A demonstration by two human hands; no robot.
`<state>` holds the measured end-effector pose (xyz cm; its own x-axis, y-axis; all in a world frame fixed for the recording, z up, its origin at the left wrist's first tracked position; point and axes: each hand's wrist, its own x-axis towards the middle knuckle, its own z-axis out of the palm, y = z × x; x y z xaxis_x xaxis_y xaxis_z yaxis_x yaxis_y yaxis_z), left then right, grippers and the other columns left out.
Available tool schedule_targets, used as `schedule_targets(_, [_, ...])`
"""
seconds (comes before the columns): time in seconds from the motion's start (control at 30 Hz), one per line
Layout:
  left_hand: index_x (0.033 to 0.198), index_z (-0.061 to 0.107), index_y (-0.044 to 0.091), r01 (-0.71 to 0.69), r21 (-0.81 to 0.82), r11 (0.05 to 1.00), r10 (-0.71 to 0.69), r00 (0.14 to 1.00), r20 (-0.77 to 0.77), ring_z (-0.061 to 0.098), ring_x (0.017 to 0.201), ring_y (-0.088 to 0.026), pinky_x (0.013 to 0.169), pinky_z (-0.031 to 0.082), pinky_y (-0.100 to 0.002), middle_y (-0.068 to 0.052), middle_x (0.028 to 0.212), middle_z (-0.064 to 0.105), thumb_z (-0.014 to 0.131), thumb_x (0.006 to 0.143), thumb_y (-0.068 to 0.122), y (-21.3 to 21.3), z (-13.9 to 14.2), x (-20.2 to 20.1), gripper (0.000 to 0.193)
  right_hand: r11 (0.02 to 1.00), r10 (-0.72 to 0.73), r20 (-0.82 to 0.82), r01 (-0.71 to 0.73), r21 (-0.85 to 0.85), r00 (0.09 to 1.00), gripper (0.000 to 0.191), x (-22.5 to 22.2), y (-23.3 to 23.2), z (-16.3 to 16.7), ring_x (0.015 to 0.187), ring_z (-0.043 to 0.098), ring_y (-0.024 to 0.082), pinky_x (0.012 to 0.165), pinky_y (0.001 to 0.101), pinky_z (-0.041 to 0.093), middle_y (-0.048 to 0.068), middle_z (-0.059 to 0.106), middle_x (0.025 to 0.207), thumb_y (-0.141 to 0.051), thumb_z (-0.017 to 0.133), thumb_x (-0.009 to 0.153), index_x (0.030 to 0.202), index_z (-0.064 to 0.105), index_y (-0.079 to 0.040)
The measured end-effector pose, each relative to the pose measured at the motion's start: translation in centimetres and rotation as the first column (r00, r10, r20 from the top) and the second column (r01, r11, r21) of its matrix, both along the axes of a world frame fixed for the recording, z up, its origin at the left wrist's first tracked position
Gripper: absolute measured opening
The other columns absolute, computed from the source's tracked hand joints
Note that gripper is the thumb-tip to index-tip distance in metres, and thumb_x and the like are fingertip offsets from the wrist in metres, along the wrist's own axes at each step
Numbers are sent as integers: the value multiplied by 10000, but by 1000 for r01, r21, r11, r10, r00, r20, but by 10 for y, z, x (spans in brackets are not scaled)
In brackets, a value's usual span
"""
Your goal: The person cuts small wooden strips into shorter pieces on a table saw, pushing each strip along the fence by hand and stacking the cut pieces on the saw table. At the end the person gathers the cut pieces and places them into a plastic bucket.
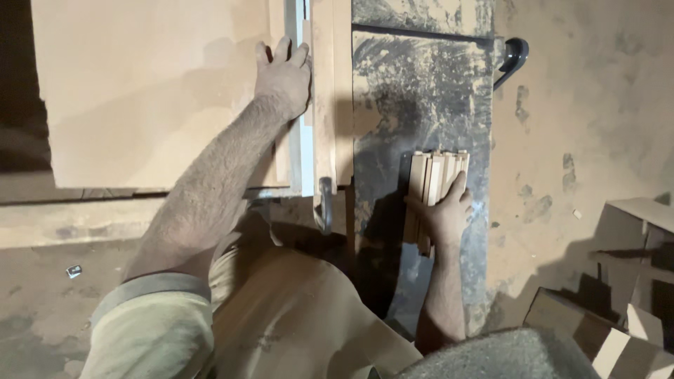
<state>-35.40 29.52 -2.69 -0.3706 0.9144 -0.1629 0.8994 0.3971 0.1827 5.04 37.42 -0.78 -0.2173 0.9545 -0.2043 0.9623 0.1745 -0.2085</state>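
Note:
My left hand (283, 76) lies flat, fingers together, on a large pale board (140, 91) next to a light metal rail (300, 140). A narrow wooden strip (330, 91) runs along the rail's right side. My right hand (444, 214) rests on a bundle of short wooden strips (437, 175) that lies on a dusty dark machine table (421, 91). The fingers curl over the bundle's near end. A metal hook-shaped handle (324, 203) hangs at the rail's near end.
A dark curved lever (511, 60) sticks out at the machine table's far right. Wooden offcuts and boards (625, 309) are stacked at the lower right. The floor (576, 140) is dusty, with a small object (74, 271) lying at the left.

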Motion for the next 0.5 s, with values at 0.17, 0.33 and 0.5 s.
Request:
schedule_targets(0.17, [1485,460,-9,12,-17,1000,-11,999,53,203,1481,-398,1124,130,-735,-126,1593,346,674,839,284,24,-5,-35,741,999,30,-1,-30,16,1000,1378,-4,-2,2,1413,352,515,1114,596,362,308,340,1553,-530,950,588,1640,169,-100])
schedule_targets(0.33, [1469,510,-37,26,83,996,-25,1000,-16,254,1478,-414,1098,148,-758,-136,1597,394,643,852,217,56,-26,-70,680,1000,20,-3,-20,13,1000,1359,-6,-4,4,1422,345,518,1127,601,337,333,333,1561,-513,942,604,1646,192,-67])
schedule_targets(0.5, [1428,558,-42,31,150,988,-26,999,-35,264,1479,-419,1073,138,-781,-146,1574,422,636,854,211,91,-39,-110,633,999,16,-54,-14,37,998,1363,-12,-3,8,1422,361,512,1147,590,339,334,347,1558,-530,930,583,1640,222,-40])
